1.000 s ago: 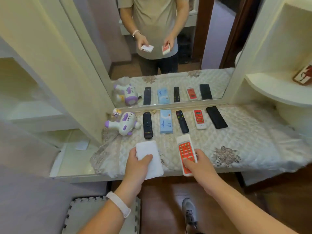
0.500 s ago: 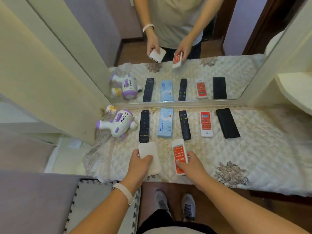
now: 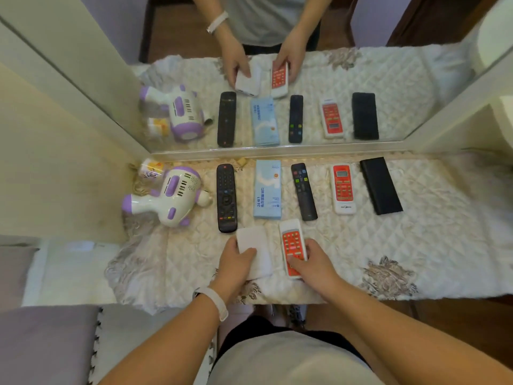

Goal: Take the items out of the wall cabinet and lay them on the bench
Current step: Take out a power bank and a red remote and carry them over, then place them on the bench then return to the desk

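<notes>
1. My left hand (image 3: 239, 261) grips a white box (image 3: 254, 247) at the tabletop's (image 3: 416, 240) 6 o'clock edge.
2. My right hand (image 3: 312, 266) clasps a red-faced remote (image 3: 292, 243) at the box's 3 o'clock.

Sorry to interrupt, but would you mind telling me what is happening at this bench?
A person is laying items out on the quilted bench before a mirror. The left hand holds a white box and the right hand a red-faced remote, both low at the front edge. Behind them lies a row of remotes, a blue box and a purple-and-white toy.
</notes>
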The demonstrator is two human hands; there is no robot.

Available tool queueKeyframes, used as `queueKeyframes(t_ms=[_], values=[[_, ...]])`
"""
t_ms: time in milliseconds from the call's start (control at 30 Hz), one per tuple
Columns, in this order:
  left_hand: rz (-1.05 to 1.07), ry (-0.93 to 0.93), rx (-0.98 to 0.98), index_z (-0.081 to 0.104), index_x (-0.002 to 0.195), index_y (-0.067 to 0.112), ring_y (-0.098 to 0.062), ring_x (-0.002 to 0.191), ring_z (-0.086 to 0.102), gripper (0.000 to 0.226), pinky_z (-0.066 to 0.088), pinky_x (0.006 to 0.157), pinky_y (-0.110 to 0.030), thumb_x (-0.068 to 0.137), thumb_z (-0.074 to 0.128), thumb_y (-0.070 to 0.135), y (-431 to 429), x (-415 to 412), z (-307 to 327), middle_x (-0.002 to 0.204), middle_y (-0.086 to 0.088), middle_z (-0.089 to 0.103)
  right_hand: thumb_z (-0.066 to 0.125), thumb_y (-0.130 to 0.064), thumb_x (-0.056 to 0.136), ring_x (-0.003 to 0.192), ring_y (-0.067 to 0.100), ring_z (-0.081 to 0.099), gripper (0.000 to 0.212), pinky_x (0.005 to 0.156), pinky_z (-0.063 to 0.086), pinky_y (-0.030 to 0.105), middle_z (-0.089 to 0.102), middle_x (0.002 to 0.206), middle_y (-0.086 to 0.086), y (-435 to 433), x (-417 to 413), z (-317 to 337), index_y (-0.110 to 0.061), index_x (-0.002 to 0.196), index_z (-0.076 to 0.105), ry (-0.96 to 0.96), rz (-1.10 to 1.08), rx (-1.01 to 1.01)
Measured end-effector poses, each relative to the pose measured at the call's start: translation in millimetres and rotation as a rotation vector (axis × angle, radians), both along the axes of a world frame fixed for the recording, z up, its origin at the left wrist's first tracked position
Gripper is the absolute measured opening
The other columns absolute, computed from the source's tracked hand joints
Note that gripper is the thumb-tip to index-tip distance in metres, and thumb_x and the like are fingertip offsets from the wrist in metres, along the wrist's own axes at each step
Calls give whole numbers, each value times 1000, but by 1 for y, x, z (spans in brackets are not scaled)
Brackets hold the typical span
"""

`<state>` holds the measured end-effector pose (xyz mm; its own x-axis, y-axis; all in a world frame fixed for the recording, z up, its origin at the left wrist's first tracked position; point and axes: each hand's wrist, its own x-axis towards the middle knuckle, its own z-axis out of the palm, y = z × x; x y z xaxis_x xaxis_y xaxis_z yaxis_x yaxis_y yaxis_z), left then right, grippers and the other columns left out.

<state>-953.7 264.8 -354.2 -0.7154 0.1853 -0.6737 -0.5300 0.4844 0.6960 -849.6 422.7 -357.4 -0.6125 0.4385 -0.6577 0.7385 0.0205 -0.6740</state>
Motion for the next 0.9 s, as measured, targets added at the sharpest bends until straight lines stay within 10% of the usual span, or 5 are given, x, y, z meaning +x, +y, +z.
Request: queueKeyframes(t_ms=[433, 900], values=[[-482, 361, -233, 54, 121, 31, -13, 94, 63, 41, 50, 75, -32, 83, 63, 41, -10, -16, -5, 108, 11, 64, 52, -55, 87, 71, 12, 53, 33, 53, 34, 29, 53, 81, -14, 3, -18, 15, -29, 99, 37, -266, 367, 433], [-411, 697, -493, 64, 120, 11, -29, 99, 61, 34, 50, 81, -39, 89, 57, 26, -7, 8, 40, 111, -8, 66, 48, -46, 91, 105, 22, 54, 43, 79, 49, 37, 58, 117, 1, 42, -33, 36, -18, 123, 55, 137, 815, 765]])
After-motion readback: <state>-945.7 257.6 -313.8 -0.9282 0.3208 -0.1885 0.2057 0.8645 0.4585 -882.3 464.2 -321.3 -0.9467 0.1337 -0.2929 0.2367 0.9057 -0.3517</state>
